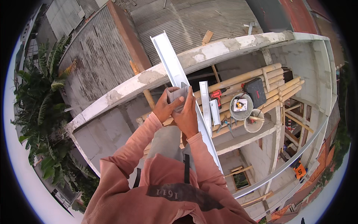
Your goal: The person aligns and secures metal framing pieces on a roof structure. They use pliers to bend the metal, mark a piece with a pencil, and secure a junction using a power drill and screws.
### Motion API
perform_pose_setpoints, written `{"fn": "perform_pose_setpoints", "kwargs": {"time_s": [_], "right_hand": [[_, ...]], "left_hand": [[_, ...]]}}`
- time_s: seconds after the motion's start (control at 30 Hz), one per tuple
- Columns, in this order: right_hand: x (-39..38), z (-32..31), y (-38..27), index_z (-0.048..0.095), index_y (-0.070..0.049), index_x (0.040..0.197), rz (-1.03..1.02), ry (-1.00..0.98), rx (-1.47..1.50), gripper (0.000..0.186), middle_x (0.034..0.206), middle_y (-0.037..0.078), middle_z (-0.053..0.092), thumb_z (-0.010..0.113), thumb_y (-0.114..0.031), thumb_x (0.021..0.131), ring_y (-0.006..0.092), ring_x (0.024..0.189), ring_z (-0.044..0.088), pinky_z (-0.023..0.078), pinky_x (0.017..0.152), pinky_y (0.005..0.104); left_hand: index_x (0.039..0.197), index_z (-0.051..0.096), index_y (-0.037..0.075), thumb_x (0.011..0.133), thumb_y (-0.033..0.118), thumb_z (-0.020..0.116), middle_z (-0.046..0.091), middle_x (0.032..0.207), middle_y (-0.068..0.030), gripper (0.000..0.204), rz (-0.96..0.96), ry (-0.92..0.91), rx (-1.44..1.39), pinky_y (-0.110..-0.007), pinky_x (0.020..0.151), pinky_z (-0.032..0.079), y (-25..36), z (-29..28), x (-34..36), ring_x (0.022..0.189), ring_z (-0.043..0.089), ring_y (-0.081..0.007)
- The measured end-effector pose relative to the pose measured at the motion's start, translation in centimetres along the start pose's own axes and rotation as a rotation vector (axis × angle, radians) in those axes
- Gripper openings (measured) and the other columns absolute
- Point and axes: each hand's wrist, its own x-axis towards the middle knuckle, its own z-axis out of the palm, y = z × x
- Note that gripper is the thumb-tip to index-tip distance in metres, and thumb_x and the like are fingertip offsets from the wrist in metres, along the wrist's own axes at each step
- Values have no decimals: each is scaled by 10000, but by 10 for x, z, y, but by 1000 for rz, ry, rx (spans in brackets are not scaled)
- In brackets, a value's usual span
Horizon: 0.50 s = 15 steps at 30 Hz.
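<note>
A short grey piece of metal channel [176,95] sits between my two hands, in front of my chest. My left hand [163,107] is closed on its left side, with the thumb laid across it. From the right, my right hand [188,115] grips the same piece, fingers pointing up along its edge. Right behind them runs a long silver C-channel [166,54], slanting from the far wall top down past my right forearm. Whether the short piece touches the long channel, I cannot tell. My palms hide the short piece's lower part.
Bamboo poles [246,80] form a platform at my right. On it lie a red drill [217,96], a black tool case [254,91], a grey bucket [238,115], a pale bucket [254,125], pliers [228,125] and shorter channel offcuts [205,106]. A concrete wall top [149,76] curves ahead. Someone in orange [300,170] is lower right.
</note>
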Motion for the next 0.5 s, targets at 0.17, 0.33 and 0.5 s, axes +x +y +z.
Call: {"fn": "perform_pose_setpoints", "kwargs": {"time_s": [0.17, 0.33, 0.5], "right_hand": [[11, -67, -35, 333, 75, 1496, 21, 123, 410, 843, 1464, 270, 416, 779, -322, 901, 403, 1295, 520, 427, 1094, 475], [-46, -213, -116, 457, -7, 1406, -884, 579, 535, 564, 1355, 154, 535, 586, -330, 961, 272, 1100, 551, 412, 991, 480], [-64, -229, -145, 480, -162, 1412, -1169, 566, 327, 488, 1436, 65, 482, 597, -366, 984, 278, 1179, 527, 390, 1001, 522]], "left_hand": [[1378, 494, 76, 906, 460, 710, 696, 1125, -258, 645, 140, -19, 765, -416, 921, 525, 69, -86, 92, 1041, 695, -371], [1315, 606, 21, 795, 365, 738, 714, 1131, -197, 637, 313, 21, 1314, -402, 928, 525, 115, -157, 215, 1032, 692, -321], [1339, 610, 58, 754, 321, 742, 709, 1147, -184, 655, 207, -114, 1271, -392, 926, 517, 120, -169, 291, 1022, 682, -296]]}}
